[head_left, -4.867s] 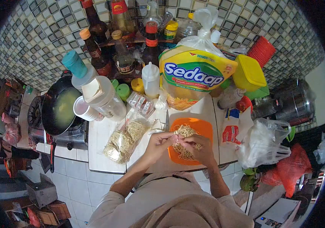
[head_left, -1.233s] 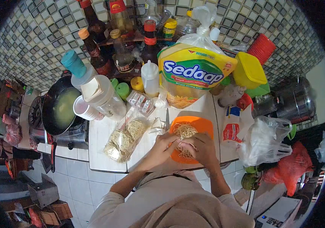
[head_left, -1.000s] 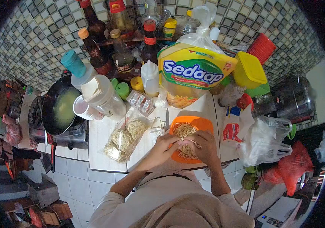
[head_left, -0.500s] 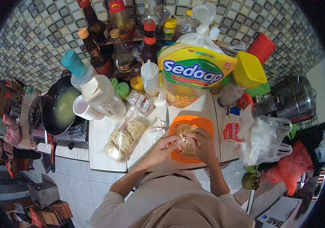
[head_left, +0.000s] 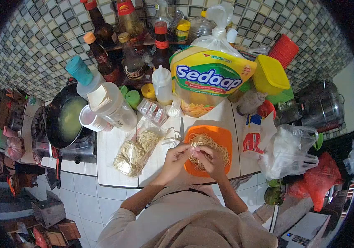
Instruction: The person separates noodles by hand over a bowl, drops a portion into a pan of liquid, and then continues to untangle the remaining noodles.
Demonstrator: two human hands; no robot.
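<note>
An orange tray (head_left: 227,138) holds a tangle of dry noodles (head_left: 212,144) on the white tiled counter. Over the tray's left part, my left hand (head_left: 177,161) is closed, its thumb and finger pinched near the noodles' left edge. Right beside it, my right hand (head_left: 211,163) is closed too, fingertips meeting those of the left above the noodles. What lies between the fingertips is too small to name. Left of the tray is a clear plastic bag of noodles (head_left: 135,153). A knife (head_left: 182,127) lies between bag and tray, partly hidden.
A black wok (head_left: 67,115) sits on the stove at left. Behind the tray stand a Sedaap oil pouch (head_left: 210,78), a squeeze bottle (head_left: 162,84) and several sauce bottles. A white plastic bag (head_left: 288,151) is at right, with a red bag (head_left: 319,182) beyond it.
Both hands have shifted slightly left and up, off the middle of the noodles, and are now pinched together. More of the noodles shows in the tray.
</note>
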